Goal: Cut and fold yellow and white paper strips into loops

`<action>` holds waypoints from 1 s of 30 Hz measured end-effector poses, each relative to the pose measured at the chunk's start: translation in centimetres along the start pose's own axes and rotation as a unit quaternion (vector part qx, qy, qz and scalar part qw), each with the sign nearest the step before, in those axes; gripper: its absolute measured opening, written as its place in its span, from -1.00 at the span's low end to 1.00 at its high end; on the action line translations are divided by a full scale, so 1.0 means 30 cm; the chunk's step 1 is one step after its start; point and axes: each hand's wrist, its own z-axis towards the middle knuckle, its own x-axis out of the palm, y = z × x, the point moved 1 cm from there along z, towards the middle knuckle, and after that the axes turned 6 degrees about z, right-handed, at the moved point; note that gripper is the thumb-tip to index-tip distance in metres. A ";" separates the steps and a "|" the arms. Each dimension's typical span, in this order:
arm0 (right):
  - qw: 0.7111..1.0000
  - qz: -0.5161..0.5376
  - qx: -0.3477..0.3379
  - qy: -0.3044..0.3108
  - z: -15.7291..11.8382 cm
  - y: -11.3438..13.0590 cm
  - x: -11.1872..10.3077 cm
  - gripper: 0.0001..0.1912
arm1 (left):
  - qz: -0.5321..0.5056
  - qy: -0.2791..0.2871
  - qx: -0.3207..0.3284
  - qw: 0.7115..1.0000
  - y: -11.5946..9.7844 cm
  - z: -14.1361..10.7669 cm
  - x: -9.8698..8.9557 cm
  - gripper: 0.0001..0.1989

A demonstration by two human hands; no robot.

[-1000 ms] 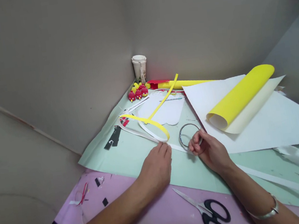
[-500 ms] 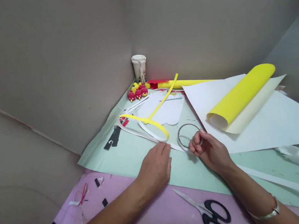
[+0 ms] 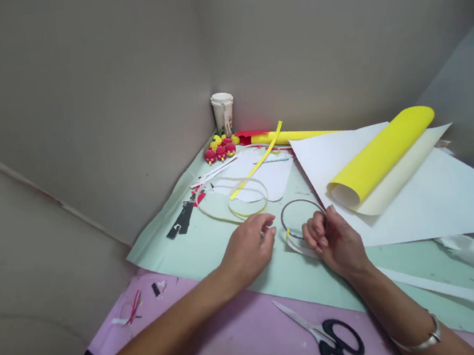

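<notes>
My left hand (image 3: 251, 245) is above the green sheet, thumb and forefinger curled towards each other with a small gap. A thin looped paper strip (image 3: 220, 218) curls out beyond its knuckles and appears to be held in it; the exact grip is hidden. My right hand (image 3: 340, 240) is closed on a thin ring-shaped tape roll (image 3: 283, 218), held upright by its right side. A white strip (image 3: 299, 246) with a yellow bit at its end curves below the roll and passes behind the right hand. Whether that hand also grips it I cannot tell.
Scissors (image 3: 325, 333) lie in front on the purple surface. A yellow paper roll (image 3: 383, 156) rests on white sheets (image 3: 432, 217) at right. A lidded cup (image 3: 223, 113), red and yellow small lanterns (image 3: 220, 152), black scraps (image 3: 182, 220) and a yellow strip (image 3: 259, 163) lie farther back.
My left hand has come away from the white strip, leaving a gap between the hands. The looped paper strip has turned edge-on. My right hand still holds the tape roll.
</notes>
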 end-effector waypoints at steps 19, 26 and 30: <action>0.950 -0.269 -0.116 -0.110 0.004 -0.029 -0.034 -0.65 | -0.369 0.044 -0.084 0.925 0.059 0.099 -0.002 -0.78; 0.875 -0.383 -0.281 -0.089 -0.024 -0.052 -0.020 -0.65 | -0.460 0.051 -0.154 0.873 0.080 0.104 0.000 -0.79; 0.854 -0.450 -0.261 -0.012 -0.029 -0.061 -0.008 -0.58 | -0.478 0.065 -0.164 0.860 0.076 0.097 0.002 -0.80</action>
